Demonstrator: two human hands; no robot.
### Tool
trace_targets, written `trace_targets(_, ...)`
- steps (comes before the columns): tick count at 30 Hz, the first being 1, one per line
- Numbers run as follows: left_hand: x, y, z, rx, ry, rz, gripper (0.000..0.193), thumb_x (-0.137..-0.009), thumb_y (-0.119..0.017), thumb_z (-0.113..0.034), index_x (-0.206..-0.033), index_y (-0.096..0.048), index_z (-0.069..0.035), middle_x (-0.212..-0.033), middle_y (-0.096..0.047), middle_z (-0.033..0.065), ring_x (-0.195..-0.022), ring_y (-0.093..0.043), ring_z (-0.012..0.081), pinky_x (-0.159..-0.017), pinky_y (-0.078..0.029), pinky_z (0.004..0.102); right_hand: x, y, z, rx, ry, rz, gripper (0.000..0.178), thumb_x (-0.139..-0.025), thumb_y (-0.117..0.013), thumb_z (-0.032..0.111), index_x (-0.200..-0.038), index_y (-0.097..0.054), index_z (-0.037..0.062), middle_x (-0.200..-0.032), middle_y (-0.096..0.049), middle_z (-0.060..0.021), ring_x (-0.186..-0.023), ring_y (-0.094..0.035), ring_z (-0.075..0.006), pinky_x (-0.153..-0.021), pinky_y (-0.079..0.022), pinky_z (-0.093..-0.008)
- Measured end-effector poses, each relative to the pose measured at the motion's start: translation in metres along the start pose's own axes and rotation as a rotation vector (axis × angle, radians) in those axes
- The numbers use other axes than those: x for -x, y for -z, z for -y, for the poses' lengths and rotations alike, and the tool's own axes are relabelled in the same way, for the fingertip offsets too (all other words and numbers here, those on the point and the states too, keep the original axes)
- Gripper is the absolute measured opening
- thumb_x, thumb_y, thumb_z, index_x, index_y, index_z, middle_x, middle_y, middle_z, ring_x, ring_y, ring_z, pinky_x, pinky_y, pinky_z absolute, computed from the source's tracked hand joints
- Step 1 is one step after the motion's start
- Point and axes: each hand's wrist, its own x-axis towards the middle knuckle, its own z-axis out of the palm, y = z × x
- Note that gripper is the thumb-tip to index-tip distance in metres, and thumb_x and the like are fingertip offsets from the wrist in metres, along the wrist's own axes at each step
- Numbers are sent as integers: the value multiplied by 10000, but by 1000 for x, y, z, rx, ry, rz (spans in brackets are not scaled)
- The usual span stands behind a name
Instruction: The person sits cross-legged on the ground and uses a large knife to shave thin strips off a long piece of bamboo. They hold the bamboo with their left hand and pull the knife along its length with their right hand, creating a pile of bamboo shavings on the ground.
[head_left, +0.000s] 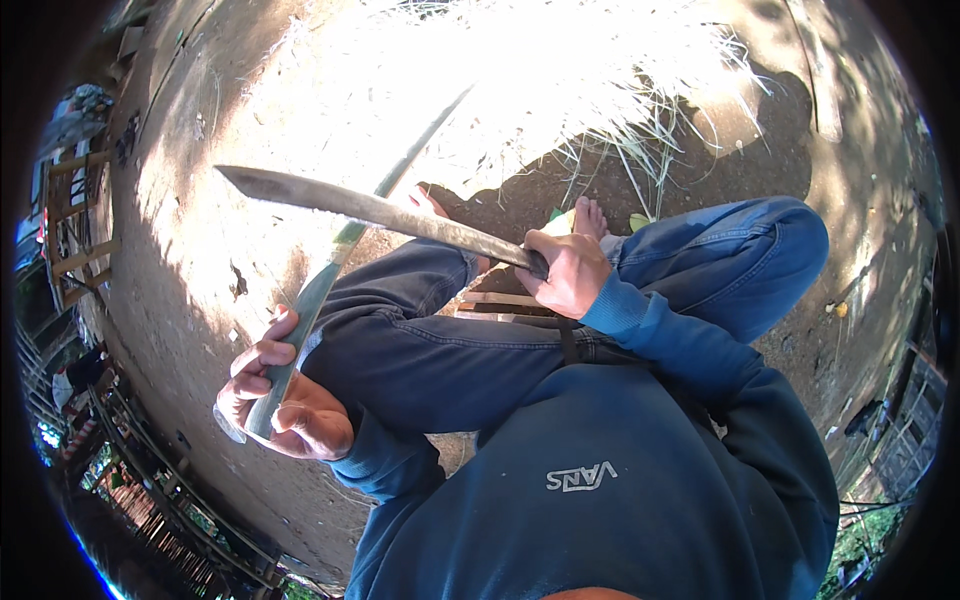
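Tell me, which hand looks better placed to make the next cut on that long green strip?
Probably the right hand: it grips the long knife, whose blade crosses the green strip. The left hand only holds the strip's near end.

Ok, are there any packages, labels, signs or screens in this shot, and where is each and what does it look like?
Printed logo: on the chest of the dark blue sweatshirt, lower middle; small, pale grey-white lettering, seen upside down.
No packages, signs or screens show.
Nearby: the right hand grips a long machete; the left hand holds a long green stalk.
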Motion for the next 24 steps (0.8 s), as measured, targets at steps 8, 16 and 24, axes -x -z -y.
trace_targets(8,-2,1,2,-28,-3,-14,387,-957,-494,-414,-983,-398,-39,-901,-523,165,-1003,-600,341,-1008,-425,546,-11,-7,-19,58,-98,-76,238,-818,-642,288,-879,-617,60,-747,-650,-180,-806,-622,-384,-792,-465,-464)
trace_targets(16,-4,0,2,-83,11,-49,412,-958,-476,-440,-1014,-407,-38,-892,-490,131,-996,-584,291,-996,-438,550,-26,-5,-32,-18,-256,10,244,-816,-621,324,-852,-617,83,-736,-629,-210,-886,-602,-443,-877,-447,-539)
trace_targets(24,-4,3,5,-49,21,-44,408,-969,-466,-418,-1043,-418,-19,-939,-475,111,-1027,-545,273,-999,-442,556,-39,-23,-54,77,-308,-43,234,-819,-606,308,-821,-633,75,-671,-642,-147,-700,-646,-368,-716,-517,-455)
